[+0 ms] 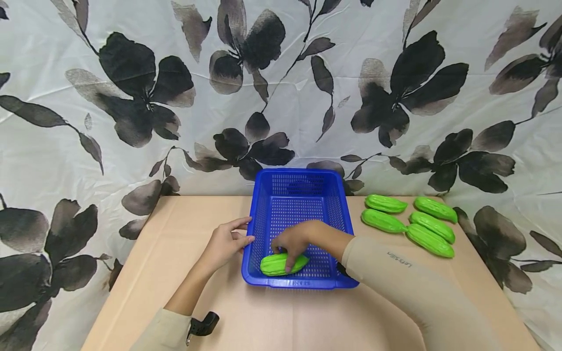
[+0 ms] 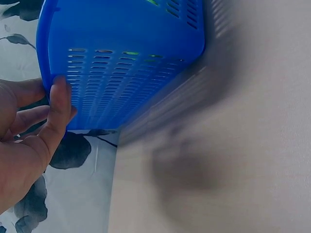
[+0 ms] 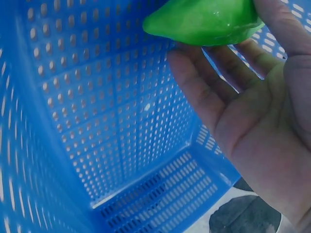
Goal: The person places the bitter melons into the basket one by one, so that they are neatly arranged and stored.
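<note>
A blue plastic basket (image 1: 302, 283) with slotted walls stands on the table. At its left rim, my left hand (image 1: 227, 243) pinches the edge; in the left wrist view the left hand (image 2: 34, 126) has a digit against the outer wall. My right hand (image 1: 291, 243) reaches inside the basket and grips a bright green ridged gourd (image 1: 274, 264) by its sides, low at the near left corner. In the right wrist view the same gourd (image 3: 204, 22) lies between thumb and fingers of the right hand (image 3: 257, 111). Whether it touches the basket floor, I cannot tell.
Several more green gourds lie loosely grouped on the table at the right, one of them a near gourd (image 1: 430, 241). The beige table (image 1: 210, 207) meets a floral cloth (image 1: 307, 97) hanging behind it. A black wrist device (image 1: 204, 324) sits at my left cuff.
</note>
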Action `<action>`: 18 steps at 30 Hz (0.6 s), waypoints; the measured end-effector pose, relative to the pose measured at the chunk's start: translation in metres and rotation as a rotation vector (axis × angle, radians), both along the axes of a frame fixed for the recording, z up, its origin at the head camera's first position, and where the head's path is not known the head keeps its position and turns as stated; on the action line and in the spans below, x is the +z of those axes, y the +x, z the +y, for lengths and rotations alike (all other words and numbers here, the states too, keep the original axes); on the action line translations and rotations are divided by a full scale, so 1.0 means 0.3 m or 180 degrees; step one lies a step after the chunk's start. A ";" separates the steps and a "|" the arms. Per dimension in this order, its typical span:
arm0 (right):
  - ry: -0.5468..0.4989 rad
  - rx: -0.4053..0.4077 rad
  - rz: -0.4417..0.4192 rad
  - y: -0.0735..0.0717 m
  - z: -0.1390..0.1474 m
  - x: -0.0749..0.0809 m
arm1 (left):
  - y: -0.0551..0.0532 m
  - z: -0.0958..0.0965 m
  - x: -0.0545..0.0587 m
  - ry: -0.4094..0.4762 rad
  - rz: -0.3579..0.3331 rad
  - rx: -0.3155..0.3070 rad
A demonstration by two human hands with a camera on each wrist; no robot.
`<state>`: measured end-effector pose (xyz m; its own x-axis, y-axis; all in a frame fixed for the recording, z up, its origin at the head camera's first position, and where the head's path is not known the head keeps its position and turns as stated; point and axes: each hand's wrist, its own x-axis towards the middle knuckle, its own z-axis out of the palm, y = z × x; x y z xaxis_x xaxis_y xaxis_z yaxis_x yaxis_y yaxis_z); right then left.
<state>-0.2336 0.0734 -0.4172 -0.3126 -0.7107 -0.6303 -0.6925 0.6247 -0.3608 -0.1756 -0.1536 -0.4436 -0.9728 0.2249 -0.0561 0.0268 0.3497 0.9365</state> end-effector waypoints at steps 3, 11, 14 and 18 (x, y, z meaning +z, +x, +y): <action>0.0062 0.0016 -0.0017 0.008 -0.009 -0.008 | -0.001 0.001 0.002 -0.0006 0.0012 -0.0007; 0.0168 -0.0016 -0.0041 0.018 -0.018 -0.024 | 0.003 -0.001 0.008 -0.0042 0.0006 0.0013; 0.0162 -0.0058 -0.0126 0.018 -0.021 -0.028 | 0.005 -0.001 0.010 -0.0047 0.0008 0.0029; 0.0166 -0.0115 -0.0233 0.018 -0.023 -0.035 | 0.006 0.001 0.009 -0.0040 -0.0010 0.0020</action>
<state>-0.2281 0.0666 -0.4276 -0.2890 -0.6654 -0.6882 -0.6422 0.6679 -0.3761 -0.1737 -0.1533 -0.4409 -0.9739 0.2182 -0.0618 0.0218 0.3616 0.9321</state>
